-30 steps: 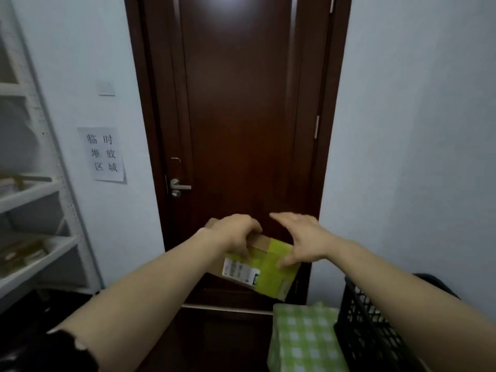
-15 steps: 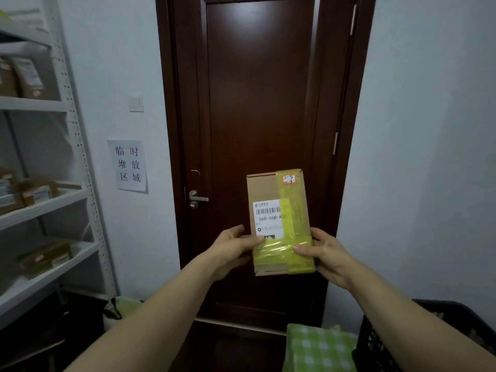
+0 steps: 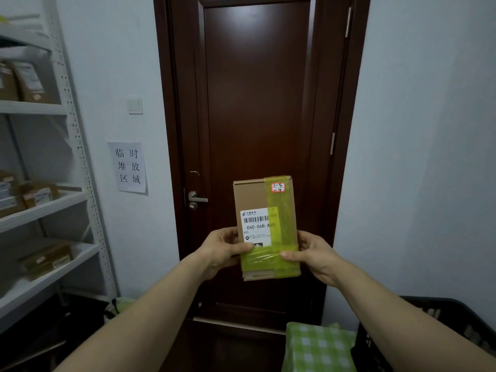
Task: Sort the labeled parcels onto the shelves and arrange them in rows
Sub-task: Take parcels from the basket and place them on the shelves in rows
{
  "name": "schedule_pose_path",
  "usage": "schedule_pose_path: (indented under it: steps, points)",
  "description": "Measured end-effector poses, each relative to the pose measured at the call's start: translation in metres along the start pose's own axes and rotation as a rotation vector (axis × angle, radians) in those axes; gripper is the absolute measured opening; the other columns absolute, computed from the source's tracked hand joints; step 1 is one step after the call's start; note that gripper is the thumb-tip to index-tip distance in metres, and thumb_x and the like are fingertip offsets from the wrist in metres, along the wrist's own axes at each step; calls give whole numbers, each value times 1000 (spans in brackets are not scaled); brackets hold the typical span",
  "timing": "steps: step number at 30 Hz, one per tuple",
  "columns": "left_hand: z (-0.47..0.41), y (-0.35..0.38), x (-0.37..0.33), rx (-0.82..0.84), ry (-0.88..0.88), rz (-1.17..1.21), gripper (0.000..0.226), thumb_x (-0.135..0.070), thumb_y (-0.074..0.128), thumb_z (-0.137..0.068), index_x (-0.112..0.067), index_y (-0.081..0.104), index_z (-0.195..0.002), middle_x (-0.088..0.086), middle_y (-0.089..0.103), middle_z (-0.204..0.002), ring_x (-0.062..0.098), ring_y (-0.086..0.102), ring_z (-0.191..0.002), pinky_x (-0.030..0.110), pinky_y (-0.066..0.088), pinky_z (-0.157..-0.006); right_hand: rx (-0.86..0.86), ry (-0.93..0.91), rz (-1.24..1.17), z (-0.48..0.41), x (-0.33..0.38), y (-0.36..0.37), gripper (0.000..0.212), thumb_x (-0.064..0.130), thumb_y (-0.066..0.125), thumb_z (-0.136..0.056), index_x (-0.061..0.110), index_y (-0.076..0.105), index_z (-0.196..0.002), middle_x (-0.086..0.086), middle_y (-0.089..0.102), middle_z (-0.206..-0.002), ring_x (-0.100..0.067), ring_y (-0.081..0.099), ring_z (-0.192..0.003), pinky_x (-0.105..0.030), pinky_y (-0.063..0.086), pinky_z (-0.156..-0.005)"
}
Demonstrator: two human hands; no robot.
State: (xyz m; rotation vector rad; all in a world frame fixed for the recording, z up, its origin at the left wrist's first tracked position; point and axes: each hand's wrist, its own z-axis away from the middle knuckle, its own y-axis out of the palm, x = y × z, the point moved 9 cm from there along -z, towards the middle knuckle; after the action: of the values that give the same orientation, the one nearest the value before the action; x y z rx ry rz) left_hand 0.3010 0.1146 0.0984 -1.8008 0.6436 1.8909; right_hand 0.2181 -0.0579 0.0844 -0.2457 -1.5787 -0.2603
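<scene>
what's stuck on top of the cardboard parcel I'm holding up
The parcel carries a white shipping label reading 060-06B-A05, yellow-green tape, and a small red-edged sticker handwritten 3-3-4. The left hand and right hand cover its lower edges.

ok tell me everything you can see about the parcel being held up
The parcel is a small brown cardboard box, held upright with its face to the camera in front of the dark wooden door. Yellow-green tape runs down its right side and across its lower part. A white shipping label with a barcode reads 060-06B-A05, and a small red-edged sticker near the top right reads 3-3-4. The left hand and right hand grip its lower edges.
</scene>
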Motion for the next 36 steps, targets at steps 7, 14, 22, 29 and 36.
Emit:
schedule_pose_path:
  steps: [7, 14, 22, 29, 36]
  points:
    - [4, -10, 5, -24, -10, -19, 43, -2, 71, -81, -9, 58, -121, 7, 69, -107, 21, 66, -101, 42, 54, -90, 19, 16, 15, -3, -5, 9, 69, -8, 76, -69, 7, 49, -131, -11, 65, -116, -23, 64, -106, -38, 55, -86]
    - [18, -43, 12, -133, -43, -70, 52, -3, 77, -74, -10, 57, -122, 7, 68, -107, 20, 66, -100, 39, 56, -88, 92, 34, 29, -12, -9, 43, 71, -7, 77, -68, 8, 48, -131, -12, 65, -114, -24, 65, -104, -35, 56, -83]
    - [73, -133, 36, -336, -141, -121, 55, -5, 75, -79, -9, 52, -128, 6, 65, -116, 19, 64, -102, 27, 57, -76, 296, 112, 33, -32, -34, 152, 63, 3, 81, -63, 14, 54, -119, -10, 66, -111, -27, 66, -99, -50, 53, -89]
    - [152, -244, 71, -562, -232, -144, 59, -12, 79, -76, -12, 55, -129, 5, 66, -116, 20, 63, -106, 27, 55, -75, 494, 150, 56, -20, -64, 292, 69, -1, 80, -63, 8, 50, -125, -12, 65, -112, -27, 66, -97, -43, 55, -81]
    - [230, -347, 89, -672, -262, -142, 54, -17, 80, -75, -14, 58, -124, 4, 64, -117, 22, 62, -107, 40, 54, -90, 628, 143, 133, -14, -65, 423, 41, 12, 72, -80, 3, 58, -117, -8, 69, -101, -22, 66, -92, -36, 53, -80]
